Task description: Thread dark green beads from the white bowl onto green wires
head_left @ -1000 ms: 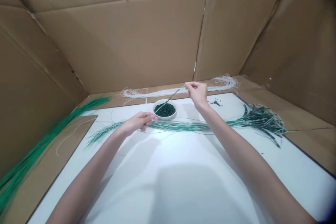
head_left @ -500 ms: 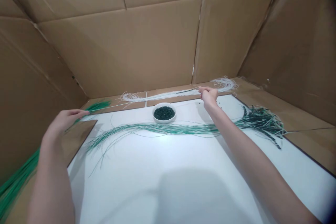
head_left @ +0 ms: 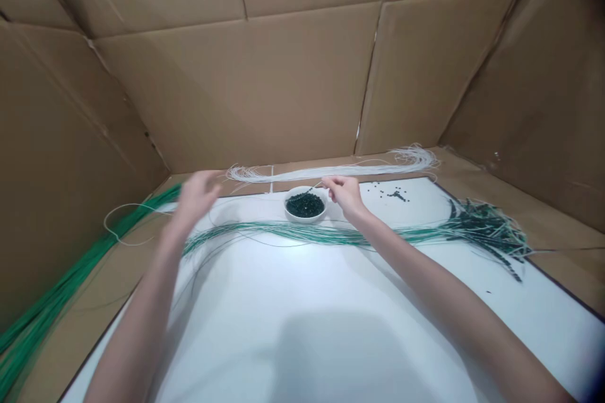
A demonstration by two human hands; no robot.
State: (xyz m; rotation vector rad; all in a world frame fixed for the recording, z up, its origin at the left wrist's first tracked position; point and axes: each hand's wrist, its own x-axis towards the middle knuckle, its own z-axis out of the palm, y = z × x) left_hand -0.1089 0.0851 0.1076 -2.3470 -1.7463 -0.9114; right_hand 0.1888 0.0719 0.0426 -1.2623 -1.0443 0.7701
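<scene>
My right hand (head_left: 344,196) pinches a thin strand whose tip reaches over the rim of a white bowl (head_left: 306,215). The bowl is full of dark green beads (head_left: 299,204). My left hand (head_left: 196,196) is blurred by motion above the board's far left, its fingers apart and nothing visible in them. A long bundle of green-coated strands (head_left: 307,234) lies just in front of the bowl. Beaded dark strands (head_left: 486,227) are heaped at the bundle's right end.
A bundle of white strands (head_left: 331,172) lies along the back, and several loose beads (head_left: 390,194) rest on the white board (head_left: 302,289). A green bundle (head_left: 70,283) and a white loop (head_left: 127,223) lie on cardboard at left. Cardboard walls surround everything.
My left hand has moved right from the far left edge and risen. My right hand has moved left and down from the white bundle to the bowl's rim.
</scene>
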